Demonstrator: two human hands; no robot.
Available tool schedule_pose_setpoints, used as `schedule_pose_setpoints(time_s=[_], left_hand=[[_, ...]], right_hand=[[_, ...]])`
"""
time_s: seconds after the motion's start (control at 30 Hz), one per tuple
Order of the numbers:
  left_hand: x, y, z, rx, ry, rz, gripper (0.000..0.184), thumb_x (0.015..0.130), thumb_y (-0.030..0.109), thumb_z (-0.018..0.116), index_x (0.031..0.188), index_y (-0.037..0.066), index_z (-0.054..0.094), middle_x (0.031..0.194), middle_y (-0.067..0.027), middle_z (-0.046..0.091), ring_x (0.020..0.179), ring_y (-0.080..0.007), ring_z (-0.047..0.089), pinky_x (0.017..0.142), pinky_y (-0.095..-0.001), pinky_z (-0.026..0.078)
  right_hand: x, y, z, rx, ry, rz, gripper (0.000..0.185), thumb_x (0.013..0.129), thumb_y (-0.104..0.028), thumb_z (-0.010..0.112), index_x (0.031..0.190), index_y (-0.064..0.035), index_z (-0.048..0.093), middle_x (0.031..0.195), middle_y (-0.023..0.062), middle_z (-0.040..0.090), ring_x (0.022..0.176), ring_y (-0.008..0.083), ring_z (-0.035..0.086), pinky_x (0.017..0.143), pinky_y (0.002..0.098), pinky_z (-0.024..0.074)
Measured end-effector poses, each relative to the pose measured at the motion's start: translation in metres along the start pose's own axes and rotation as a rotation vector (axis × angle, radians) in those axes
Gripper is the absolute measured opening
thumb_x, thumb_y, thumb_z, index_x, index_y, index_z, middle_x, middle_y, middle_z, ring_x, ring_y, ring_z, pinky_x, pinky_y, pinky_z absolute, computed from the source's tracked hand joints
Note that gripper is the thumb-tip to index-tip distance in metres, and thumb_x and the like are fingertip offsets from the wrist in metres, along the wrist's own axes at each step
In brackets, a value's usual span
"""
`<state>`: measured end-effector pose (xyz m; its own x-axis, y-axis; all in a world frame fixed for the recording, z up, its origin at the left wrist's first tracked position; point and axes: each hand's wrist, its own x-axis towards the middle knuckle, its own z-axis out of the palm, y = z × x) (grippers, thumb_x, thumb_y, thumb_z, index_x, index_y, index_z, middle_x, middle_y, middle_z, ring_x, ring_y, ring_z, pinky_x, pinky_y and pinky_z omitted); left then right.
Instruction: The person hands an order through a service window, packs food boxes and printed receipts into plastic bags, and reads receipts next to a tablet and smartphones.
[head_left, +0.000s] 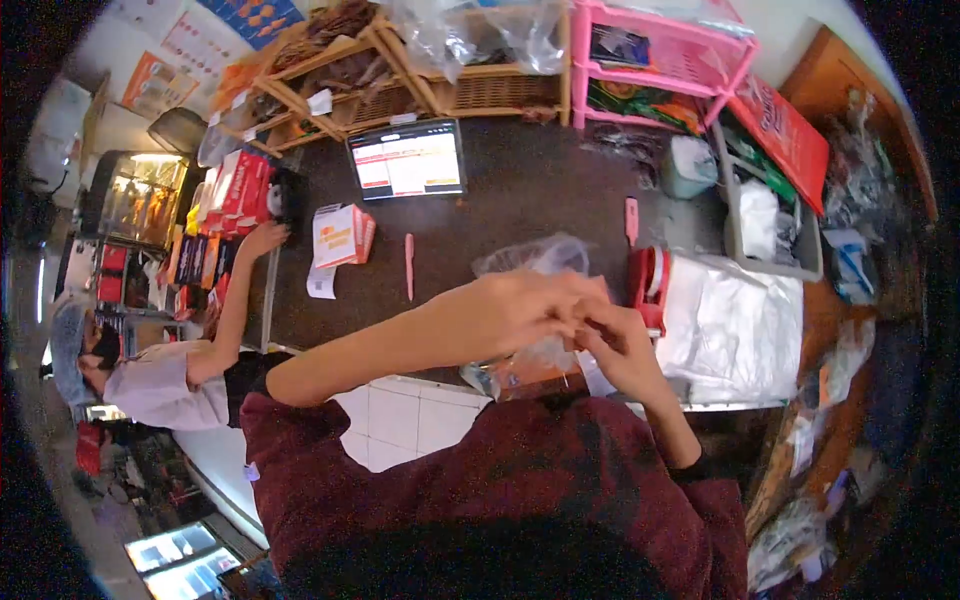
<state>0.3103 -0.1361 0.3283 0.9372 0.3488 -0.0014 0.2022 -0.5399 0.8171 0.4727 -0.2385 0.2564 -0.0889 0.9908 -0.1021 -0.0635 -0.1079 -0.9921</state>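
My left hand (530,308) reaches across in front of me, its fingers bent and meeting those of my right hand (622,350). Both hands are closed at the top of a clear plastic bag (548,256), parts of which show behind and below them. An orange-brown item (530,370) shows through the plastic below my hands. Exactly what each fingertip pinches is too small to make out. Right of my hands stands a red tape dispenser (650,290), beside a stack of white plastic bags (735,325).
A tablet (408,160), a small printed box (342,236) and two pink pens (409,267) lie on the dark table (500,205). A grey basket (808,240) is at the right. Shelves line the back. A co-worker (160,385) reaches toward red boxes at left.
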Motion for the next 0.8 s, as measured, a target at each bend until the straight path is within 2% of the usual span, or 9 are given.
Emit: schedule_pose_setpoints(time_s=[0.07, 0.13, 0.23, 0.3, 0.33, 0.4, 0.6, 0.7, 0.8], left_hand=[[-0.003, 0.006, -0.002, -0.057, 0.017, -0.083, 0.026, 0.077, 0.019, 0.060, 0.098, 0.005, 0.054, 0.110, -0.0092, 0.054, 0.097, -0.0268, 0.054, 0.083, -0.0347, 0.043], [-0.008, 0.008, 0.000, -0.115, 0.045, -0.178, 0.028, 0.076, 0.017, 0.063, 0.100, 0.006, 0.054, 0.113, -0.0087, 0.053, 0.098, -0.0262, 0.054, 0.084, -0.0348, 0.042], [-0.016, 0.008, 0.006, -0.105, 0.127, -0.203, 0.036, 0.073, 0.009, 0.064, 0.107, 0.007, 0.052, 0.107, -0.0093, 0.054, 0.092, -0.0212, 0.056, 0.083, -0.0323, 0.041], [-0.019, 0.012, 0.007, -0.181, 0.155, -0.288, 0.045, 0.070, 0.003, 0.063, 0.113, 0.006, 0.048, 0.095, -0.0077, 0.051, 0.087, -0.0170, 0.053, 0.081, -0.0305, 0.039], [-0.020, 0.012, 0.008, -0.184, 0.157, -0.293, 0.045, 0.070, 0.003, 0.063, 0.113, 0.006, 0.048, 0.095, -0.0077, 0.051, 0.087, -0.0170, 0.053, 0.081, -0.0305, 0.039], [-0.021, 0.012, 0.008, -0.159, 0.163, -0.287, 0.055, 0.067, -0.001, 0.061, 0.118, 0.007, 0.044, 0.084, -0.0053, 0.045, 0.083, -0.0138, 0.049, 0.080, -0.0281, 0.038], [-0.022, 0.004, 0.010, -0.111, 0.212, -0.186, 0.061, 0.062, -0.004, 0.058, 0.120, 0.006, 0.043, 0.082, -0.0038, 0.043, 0.083, -0.0141, 0.048, 0.081, -0.0284, 0.038], [-0.021, 0.008, 0.010, -0.225, 0.181, -0.231, 0.061, 0.062, -0.005, 0.058, 0.120, 0.005, 0.042, 0.083, -0.0040, 0.043, 0.086, -0.0149, 0.048, 0.083, -0.0302, 0.038], [-0.021, 0.006, 0.010, -0.188, 0.158, -0.192, 0.063, 0.062, -0.005, 0.058, 0.122, 0.005, 0.040, 0.083, -0.0043, 0.044, 0.089, -0.0150, 0.048, 0.085, -0.0310, 0.037]], right_hand=[[0.001, 0.004, 0.004, -0.416, 0.109, -0.336, 0.020, 0.076, -0.003, 0.056, 0.095, 0.0007, 0.058, 0.078, 0.0098, 0.059, 0.071, 0.0171, 0.058, 0.066, 0.0287, 0.0447], [-0.002, -0.001, 0.012, -0.453, 0.175, -0.336, 0.021, 0.072, 0.000, 0.058, 0.093, -0.0019, 0.060, 0.079, 0.0116, 0.058, 0.074, 0.0176, 0.060, 0.067, 0.0273, 0.0446], [-0.005, 0.003, 0.022, -0.301, 0.237, -0.314, 0.019, 0.072, 0.001, 0.060, 0.091, -0.0003, 0.060, 0.081, 0.0092, 0.060, 0.079, 0.0149, 0.060, 0.070, 0.0263, 0.0455], [-0.004, 0.005, 0.026, 0.095, 0.234, -0.170, 0.015, 0.075, 0.001, 0.059, 0.089, 0.0014, 0.059, 0.084, 0.0069, 0.060, 0.084, 0.0141, 0.059, 0.073, 0.0264, 0.0460], [-0.005, 0.004, 0.025, 0.097, 0.230, -0.165, 0.015, 0.075, 0.001, 0.059, 0.089, 0.0014, 0.059, 0.084, 0.0069, 0.060, 0.084, 0.0141, 0.059, 0.073, 0.0264, 0.0460], [-0.005, -0.001, 0.021, 0.341, 0.107, -0.011, 0.013, 0.078, 0.000, 0.058, 0.090, 0.0026, 0.059, 0.088, 0.0063, 0.060, 0.086, 0.0145, 0.058, 0.076, 0.0264, 0.0462], [-0.004, -0.003, 0.012, 0.418, 0.006, 0.028, 0.012, 0.079, -0.001, 0.057, 0.091, 0.0024, 0.060, 0.090, 0.0078, 0.060, 0.086, 0.0144, 0.058, 0.078, 0.0259, 0.0462], [-0.005, -0.008, 0.015, 0.340, 0.026, -0.001, 0.011, 0.078, 0.004, 0.056, 0.089, 0.0047, 0.058, 0.087, 0.0108, 0.060, 0.081, 0.0174, 0.059, 0.072, 0.0297, 0.0478], [-0.004, -0.002, 0.015, 0.358, 0.043, -0.014, 0.010, 0.078, 0.005, 0.056, 0.088, 0.0047, 0.059, 0.086, 0.0108, 0.060, 0.081, 0.0176, 0.059, 0.074, 0.0298, 0.0481]])
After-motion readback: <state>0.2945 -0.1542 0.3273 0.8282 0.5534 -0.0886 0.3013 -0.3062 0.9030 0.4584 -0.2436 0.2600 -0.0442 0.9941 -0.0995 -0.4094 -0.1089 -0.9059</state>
